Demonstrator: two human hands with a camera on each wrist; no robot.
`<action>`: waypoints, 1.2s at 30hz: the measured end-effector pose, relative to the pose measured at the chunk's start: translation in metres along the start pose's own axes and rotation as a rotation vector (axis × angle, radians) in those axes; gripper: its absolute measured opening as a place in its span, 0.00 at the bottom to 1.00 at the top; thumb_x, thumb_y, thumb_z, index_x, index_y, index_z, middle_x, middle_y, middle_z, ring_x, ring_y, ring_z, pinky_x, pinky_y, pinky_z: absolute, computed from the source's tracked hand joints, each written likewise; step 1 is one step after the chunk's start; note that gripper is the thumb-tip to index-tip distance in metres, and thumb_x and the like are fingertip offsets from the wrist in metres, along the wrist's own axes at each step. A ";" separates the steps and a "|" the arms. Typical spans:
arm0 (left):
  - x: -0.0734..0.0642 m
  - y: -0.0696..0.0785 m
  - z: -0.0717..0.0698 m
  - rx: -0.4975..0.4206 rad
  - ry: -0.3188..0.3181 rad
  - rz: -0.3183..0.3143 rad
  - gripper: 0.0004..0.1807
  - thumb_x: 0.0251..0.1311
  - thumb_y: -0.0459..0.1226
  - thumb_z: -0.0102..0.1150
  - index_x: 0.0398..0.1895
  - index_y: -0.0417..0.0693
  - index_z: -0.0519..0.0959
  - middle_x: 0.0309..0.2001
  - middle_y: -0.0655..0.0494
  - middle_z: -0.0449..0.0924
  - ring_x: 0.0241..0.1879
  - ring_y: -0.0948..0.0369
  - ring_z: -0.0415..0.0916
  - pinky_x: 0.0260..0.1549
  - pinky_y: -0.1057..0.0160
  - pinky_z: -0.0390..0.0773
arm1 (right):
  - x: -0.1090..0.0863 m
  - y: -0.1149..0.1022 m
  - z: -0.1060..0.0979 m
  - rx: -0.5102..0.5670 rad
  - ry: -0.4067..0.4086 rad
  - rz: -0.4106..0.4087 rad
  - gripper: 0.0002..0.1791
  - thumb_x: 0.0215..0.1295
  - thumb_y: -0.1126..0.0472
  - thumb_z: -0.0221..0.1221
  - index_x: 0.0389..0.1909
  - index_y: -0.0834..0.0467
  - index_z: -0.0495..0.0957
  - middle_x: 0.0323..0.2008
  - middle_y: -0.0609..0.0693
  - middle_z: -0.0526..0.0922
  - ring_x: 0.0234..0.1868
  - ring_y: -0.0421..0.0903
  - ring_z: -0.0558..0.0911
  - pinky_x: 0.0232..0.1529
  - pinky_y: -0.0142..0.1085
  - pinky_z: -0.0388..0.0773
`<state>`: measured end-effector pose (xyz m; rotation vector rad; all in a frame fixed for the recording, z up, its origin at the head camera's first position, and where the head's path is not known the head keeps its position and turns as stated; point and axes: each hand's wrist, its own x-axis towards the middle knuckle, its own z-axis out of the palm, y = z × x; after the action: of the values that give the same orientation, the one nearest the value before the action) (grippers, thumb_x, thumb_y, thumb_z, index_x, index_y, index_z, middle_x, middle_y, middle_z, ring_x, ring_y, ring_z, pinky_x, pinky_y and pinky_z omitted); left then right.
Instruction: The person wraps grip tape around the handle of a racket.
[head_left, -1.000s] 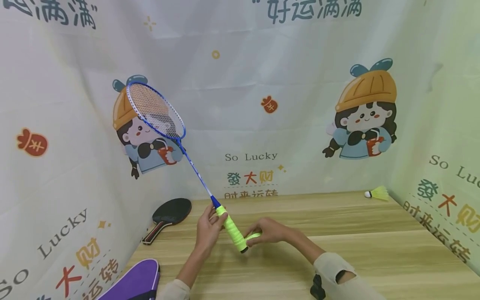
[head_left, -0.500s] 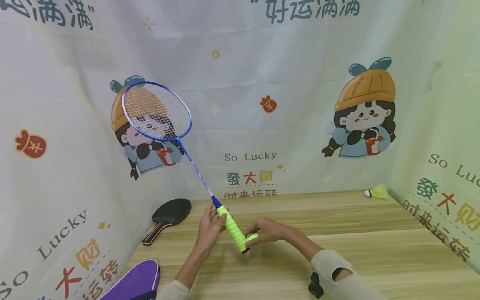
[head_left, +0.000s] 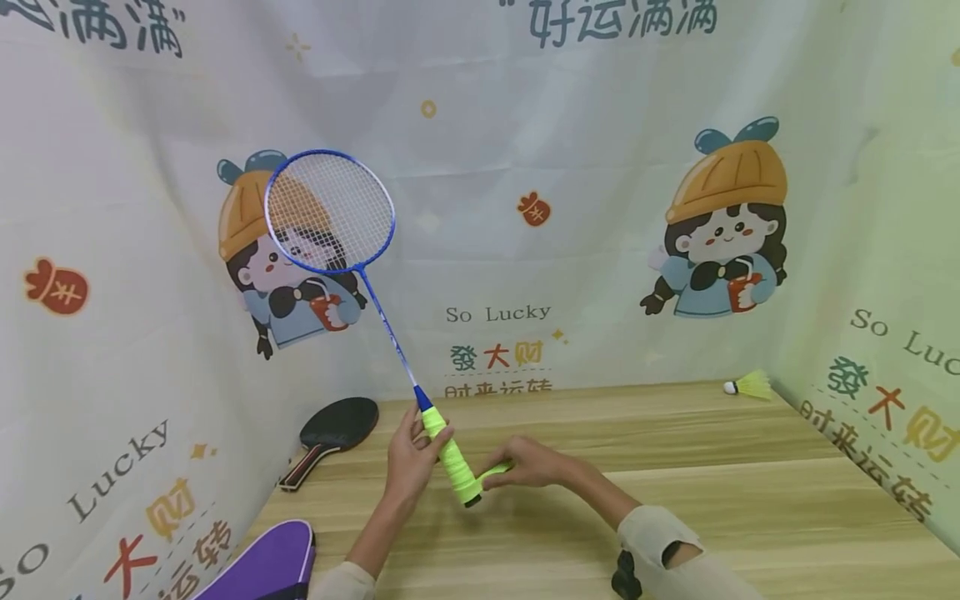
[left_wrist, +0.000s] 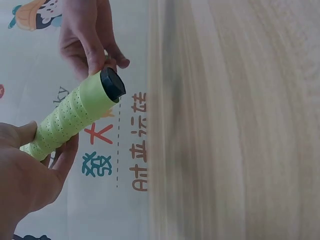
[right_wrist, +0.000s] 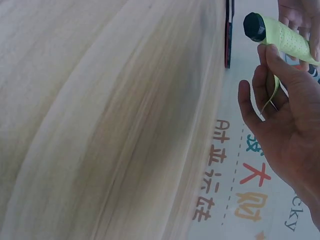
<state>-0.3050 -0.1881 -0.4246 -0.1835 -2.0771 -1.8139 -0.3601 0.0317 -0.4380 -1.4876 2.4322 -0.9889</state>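
Note:
A blue badminton racket (head_left: 387,327) slants up to the left in the head view, its strung head raised before the backdrop. My left hand (head_left: 411,460) holds the upper part of its handle, which is wrapped in perforated lime-green overgrip tape (left_wrist: 65,117). At the handle's lower end shows a black butt cap (left_wrist: 113,84). Close to that cap, my right hand (head_left: 529,462) pinches the tape's loose end (head_left: 495,476) between thumb and fingers. In the right wrist view a thin tail of tape (right_wrist: 273,97) hangs down past my right fingers.
On the wooden table (head_left: 675,483), a black table tennis bat (head_left: 341,423) lies at the back left. A purple case (head_left: 262,562) sits at the front left. A yellow shuttlecock (head_left: 750,386) lies at the back right, near the printed cloth backdrop (head_left: 600,125).
The racket has turned, so its strung face shows wider, and its handle has shifted slightly left. More loose tape now shows between the handle and my right hand. Both hands keep their hold.

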 end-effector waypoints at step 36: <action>-0.002 0.004 -0.004 -0.042 -0.078 0.024 0.41 0.72 0.37 0.64 0.82 0.44 0.55 0.62 0.35 0.79 0.55 0.45 0.83 0.43 0.61 0.86 | -0.005 -0.005 -0.006 0.068 -0.049 0.029 0.10 0.73 0.60 0.65 0.48 0.59 0.90 0.42 0.46 0.91 0.52 0.40 0.87 0.55 0.31 0.80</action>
<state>-0.3008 -0.1915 -0.4210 -0.2935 -2.0814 -1.8649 -0.3562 0.0373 -0.4318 -1.4334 2.3557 -1.0070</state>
